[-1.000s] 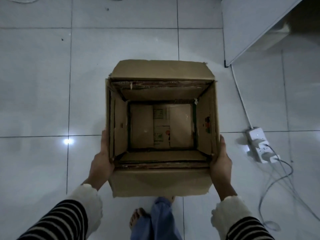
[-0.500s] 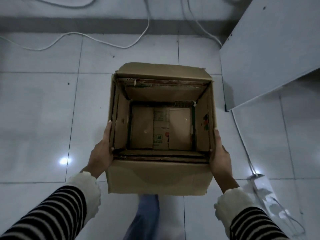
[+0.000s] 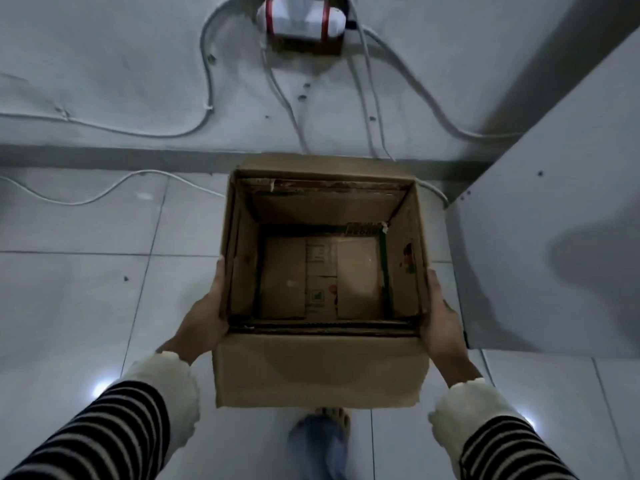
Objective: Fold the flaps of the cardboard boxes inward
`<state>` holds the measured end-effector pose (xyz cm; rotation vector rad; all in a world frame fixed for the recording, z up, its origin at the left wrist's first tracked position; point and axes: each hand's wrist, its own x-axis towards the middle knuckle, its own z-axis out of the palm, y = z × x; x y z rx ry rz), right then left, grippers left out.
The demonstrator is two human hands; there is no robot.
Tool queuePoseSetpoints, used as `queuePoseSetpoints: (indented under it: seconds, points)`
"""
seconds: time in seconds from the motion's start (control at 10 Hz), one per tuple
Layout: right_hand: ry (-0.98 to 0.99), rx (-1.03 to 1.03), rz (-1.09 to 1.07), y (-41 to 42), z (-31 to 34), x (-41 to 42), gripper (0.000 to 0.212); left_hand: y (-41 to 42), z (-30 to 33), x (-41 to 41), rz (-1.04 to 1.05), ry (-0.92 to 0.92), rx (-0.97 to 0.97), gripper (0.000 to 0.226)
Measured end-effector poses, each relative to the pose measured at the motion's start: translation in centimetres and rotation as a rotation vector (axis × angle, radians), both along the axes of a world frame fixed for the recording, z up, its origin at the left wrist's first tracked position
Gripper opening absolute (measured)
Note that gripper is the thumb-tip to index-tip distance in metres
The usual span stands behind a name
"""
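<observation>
A brown cardboard box [image 3: 318, 368] hangs above the tiled floor, held between both hands, its open top facing me. All its flaps lie folded down inside against the walls, and the bottom shows printed panels. My left hand [image 3: 204, 320] presses flat on the box's left wall, fingers up along the rim. My right hand [image 3: 443, 323] presses the right wall the same way. Striped sleeves with white cuffs cover both forearms.
A wall [image 3: 104, 64] with loose white cables [image 3: 145, 133] and a white device [image 3: 301, 15] rises just beyond the box. A white panel or cabinet [image 3: 554, 237] stands at the right. My foot [image 3: 325, 431] is on the floor tiles [image 3: 69, 306] below the box.
I have carried the box forward toward the wall; the view tilted up, bringing the wall, cables and white device into sight. The power strip at the right has left the view. Both hands keep their grip.
</observation>
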<state>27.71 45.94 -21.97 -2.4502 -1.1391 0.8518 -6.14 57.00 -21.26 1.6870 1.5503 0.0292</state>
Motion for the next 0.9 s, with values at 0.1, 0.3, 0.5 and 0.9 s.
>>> queuePoseSetpoints:
  seconds: [0.1, 0.3, 0.5, 0.9]
  points:
    - [0.031, 0.001, -0.022, 3.6, -1.3, 2.2, 0.075, 3.8, -0.3, 1.8, 0.004, -0.005, 0.049, 0.096]
    - [0.039, -0.002, -0.026, 8.4, -1.8, 4.4, 0.070, 9.2, -0.6, 3.5, -0.008, -0.040, 0.048, 0.099]
    - [-0.135, 0.009, 0.180, 11.0, -2.1, 5.6, 0.068, 11.3, -1.1, 4.3, -0.030, -0.083, 0.059, 0.101]
    - [-0.050, -0.104, 0.036, 5.9, 6.2, 1.4, 0.044, 5.1, 5.3, 3.9, 0.029, 0.091, 0.135, 0.050]
